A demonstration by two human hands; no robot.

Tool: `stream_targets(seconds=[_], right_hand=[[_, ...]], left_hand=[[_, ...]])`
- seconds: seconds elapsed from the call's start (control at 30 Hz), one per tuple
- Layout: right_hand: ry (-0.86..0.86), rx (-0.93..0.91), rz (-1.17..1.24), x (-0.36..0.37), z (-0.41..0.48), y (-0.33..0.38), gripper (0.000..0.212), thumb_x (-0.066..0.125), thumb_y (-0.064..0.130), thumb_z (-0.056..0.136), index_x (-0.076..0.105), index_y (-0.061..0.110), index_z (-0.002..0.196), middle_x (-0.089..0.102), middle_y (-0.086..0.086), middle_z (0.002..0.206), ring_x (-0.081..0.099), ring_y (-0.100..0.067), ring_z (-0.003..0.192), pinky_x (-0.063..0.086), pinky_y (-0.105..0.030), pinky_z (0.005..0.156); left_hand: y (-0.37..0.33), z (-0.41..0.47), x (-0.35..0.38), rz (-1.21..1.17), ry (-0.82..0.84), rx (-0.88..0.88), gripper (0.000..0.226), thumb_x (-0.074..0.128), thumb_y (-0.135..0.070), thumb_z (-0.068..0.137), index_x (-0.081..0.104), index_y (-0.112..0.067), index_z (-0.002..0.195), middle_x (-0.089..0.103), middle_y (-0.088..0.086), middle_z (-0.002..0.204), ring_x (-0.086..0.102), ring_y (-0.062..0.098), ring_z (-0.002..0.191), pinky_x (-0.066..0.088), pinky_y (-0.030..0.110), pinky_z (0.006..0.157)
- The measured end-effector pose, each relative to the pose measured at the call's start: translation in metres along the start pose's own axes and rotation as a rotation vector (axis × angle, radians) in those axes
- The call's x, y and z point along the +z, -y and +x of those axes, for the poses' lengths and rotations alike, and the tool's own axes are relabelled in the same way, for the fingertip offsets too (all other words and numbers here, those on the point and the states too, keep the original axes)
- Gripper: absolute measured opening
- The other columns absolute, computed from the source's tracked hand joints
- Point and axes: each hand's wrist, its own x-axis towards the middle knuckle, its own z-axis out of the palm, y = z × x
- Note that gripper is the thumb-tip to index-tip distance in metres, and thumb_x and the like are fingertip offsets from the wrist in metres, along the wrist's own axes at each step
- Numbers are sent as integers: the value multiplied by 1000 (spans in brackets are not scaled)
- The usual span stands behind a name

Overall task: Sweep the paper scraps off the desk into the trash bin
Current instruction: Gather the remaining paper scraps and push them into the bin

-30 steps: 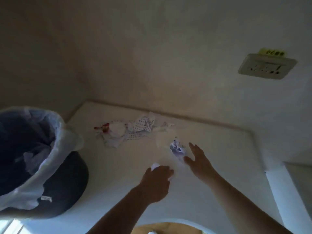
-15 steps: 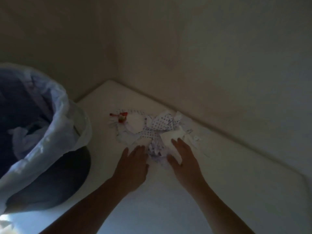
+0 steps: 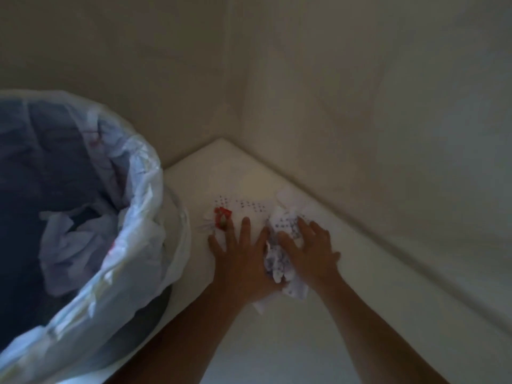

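Note:
White paper scraps (image 3: 278,256) with purple dots lie bunched on the white desk (image 3: 360,314) near its far corner. My left hand (image 3: 239,253) lies flat on the desk with fingers spread, touching the left side of the pile. My right hand (image 3: 311,249) presses on the pile from the right, fingers apart. The scraps are squeezed between both hands. A red scrap (image 3: 221,214) sits at my left fingertips. The dark trash bin (image 3: 91,223) with a pale plastic liner stands at the desk's left edge, with crumpled paper inside.
Beige walls (image 3: 360,106) meet in a corner right behind the desk. The bin's rim rises above the desk surface on the left. Bare desk stretches to the right and toward me.
Both hands have pushed forward into the pile and drawn together, bunching the scraps between them. The view has swung left, so the bin looks larger and nearer.

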Motion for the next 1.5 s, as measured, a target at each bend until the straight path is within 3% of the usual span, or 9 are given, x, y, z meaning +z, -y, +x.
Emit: stream_targets(seconds=[0.17,0.27,0.4,0.47,0.63,0.8,1.1,1.27,1.5], right_hand=[[67,-136,-71,34,-14,40,68,41,74,82,38,42,142,31,5,157,12,-25,148,9,-64,114],[141,-182,-40,42,-29,56,69,44,72,84,33,42,145,27,7,158,7,-22,150,4,-62,115],[153,-206,111,22,-37,63,74,52,68,83,30,40,148,24,5,160,15,-19,149,10,-61,117],[44,-185,137,6,-32,60,76,46,73,81,30,39,148,23,5,161,16,-20,149,14,-59,117],[141,-107,303,2,-11,64,63,49,53,92,36,27,148,30,-6,159,25,-17,146,19,-39,121],[323,-218,343,12,5,88,47,47,48,96,50,30,139,43,-1,151,35,-13,141,21,-26,116],[544,-271,91,20,128,146,52,31,28,105,20,7,152,11,-14,163,10,-27,150,3,-33,120],[805,-474,-72,51,111,153,59,34,66,92,34,41,146,26,13,158,11,-17,149,4,-38,120],[444,-339,504,-12,76,104,53,47,89,65,53,66,113,44,14,148,40,-5,137,23,-33,118]], left_hand=[[29,-37,-14,-170,-46,-142,105,64,-62,65,24,-23,154,13,15,163,14,39,148,13,52,115],[34,-57,-31,-41,-94,-123,90,69,-63,56,62,-16,132,57,17,139,60,30,122,37,38,107],[30,-77,-53,18,-22,-44,71,10,-49,97,65,-13,124,75,13,112,61,28,115,-17,24,116],[26,-88,-55,15,-35,-88,72,14,-44,95,73,-6,114,75,13,111,70,30,105,-15,25,117],[7,-93,-38,-209,-171,-79,93,56,-33,58,42,-8,147,31,19,157,27,45,142,-1,45,116],[-13,-72,-40,-162,-98,-92,105,69,-50,47,48,-15,144,41,18,153,38,47,137,38,68,97],[-16,-43,-42,-48,-120,-42,94,64,-65,60,51,-23,143,31,18,157,21,51,142,22,74,103],[1,-34,-29,29,-49,-128,103,41,-74,75,-8,-31,155,-31,15,158,-38,45,137,-21,68,104],[1,-53,-41,-39,-97,-91,98,64,-69,55,50,-27,142,23,22,159,17,49,144,8,61,111]])
